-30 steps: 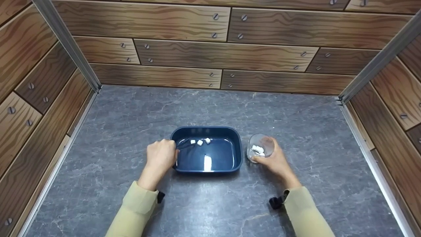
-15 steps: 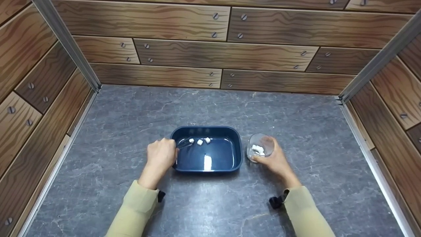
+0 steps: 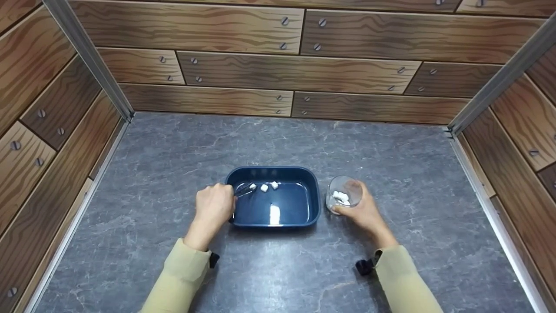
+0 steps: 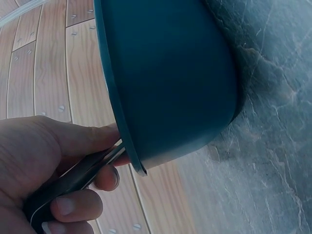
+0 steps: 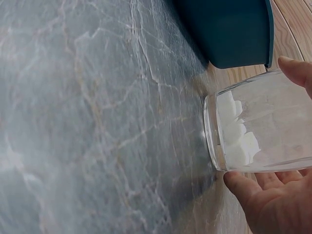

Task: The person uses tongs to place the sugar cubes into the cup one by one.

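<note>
My left hand (image 3: 214, 203) grips the black handle of a pair of tongs (image 4: 73, 175) at the left rim of a dark blue rectangular tub (image 3: 291, 206). The tongs' tips reach inside, with the leftmost small white cube (image 3: 253, 186) between them. Two more white cubes, a middle one (image 3: 264, 188) and a right one (image 3: 274, 185), lie near the tub's far wall. My right hand (image 3: 367, 215) holds a clear glass (image 5: 278, 122) by its side, thumb and fingers around it. Several white cubes (image 5: 236, 136) sit at the bottom of the glass, which stands upright right of the tub.
The tub and glass stand close together on a grey marbled tabletop (image 3: 269, 274). Wood-patterned panels (image 3: 243, 71) wall in the back and both sides, joined by metal corner posts (image 3: 93, 65).
The tongs' tips have come together on the leftmost cube, which has shifted slightly left and toward the back. The right hand and the glass keep their place.
</note>
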`<state>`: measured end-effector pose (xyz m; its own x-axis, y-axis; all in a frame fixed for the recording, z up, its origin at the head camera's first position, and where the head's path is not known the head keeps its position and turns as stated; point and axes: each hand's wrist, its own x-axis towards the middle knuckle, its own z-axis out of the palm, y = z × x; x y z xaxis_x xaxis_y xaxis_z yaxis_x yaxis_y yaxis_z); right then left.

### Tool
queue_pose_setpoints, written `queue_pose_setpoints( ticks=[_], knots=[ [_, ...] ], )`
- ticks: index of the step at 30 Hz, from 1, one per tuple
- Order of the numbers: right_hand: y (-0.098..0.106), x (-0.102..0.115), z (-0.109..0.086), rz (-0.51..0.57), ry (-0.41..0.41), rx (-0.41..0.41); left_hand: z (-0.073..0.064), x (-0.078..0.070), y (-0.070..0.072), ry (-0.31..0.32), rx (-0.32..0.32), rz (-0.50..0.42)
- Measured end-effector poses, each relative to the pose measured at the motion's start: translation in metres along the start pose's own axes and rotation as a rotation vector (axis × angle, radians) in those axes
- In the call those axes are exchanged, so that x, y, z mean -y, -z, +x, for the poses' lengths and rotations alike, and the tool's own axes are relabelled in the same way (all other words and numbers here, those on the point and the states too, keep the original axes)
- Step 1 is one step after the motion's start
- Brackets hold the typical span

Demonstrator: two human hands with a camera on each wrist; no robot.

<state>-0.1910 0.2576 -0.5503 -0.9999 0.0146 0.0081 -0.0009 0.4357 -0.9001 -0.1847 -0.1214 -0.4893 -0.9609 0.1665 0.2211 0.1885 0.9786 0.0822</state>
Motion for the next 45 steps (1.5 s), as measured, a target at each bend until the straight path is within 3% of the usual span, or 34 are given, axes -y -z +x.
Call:
queue_pose_setpoints(
  ticks=[7,15,23,45],
  knots=[
    [0.0,0.0,0.001,0.006,0.001,0.0,0.001,0.0,0.0,0.014,0.004,-0.003],
    [0.001,0.0,0.001,-0.009,-0.008,-0.004,-0.002,0.002,0.001,0.014,-0.034,-0.012],
    [0.001,0.0,0.0,0.0,-0.012,0.0,-0.009,0.003,0.009,0.027,-0.059,-0.023],
    [0.001,0.001,0.001,0.006,-0.015,0.004,-0.02,-0.003,0.028,0.021,-0.056,-0.053]
  ],
)
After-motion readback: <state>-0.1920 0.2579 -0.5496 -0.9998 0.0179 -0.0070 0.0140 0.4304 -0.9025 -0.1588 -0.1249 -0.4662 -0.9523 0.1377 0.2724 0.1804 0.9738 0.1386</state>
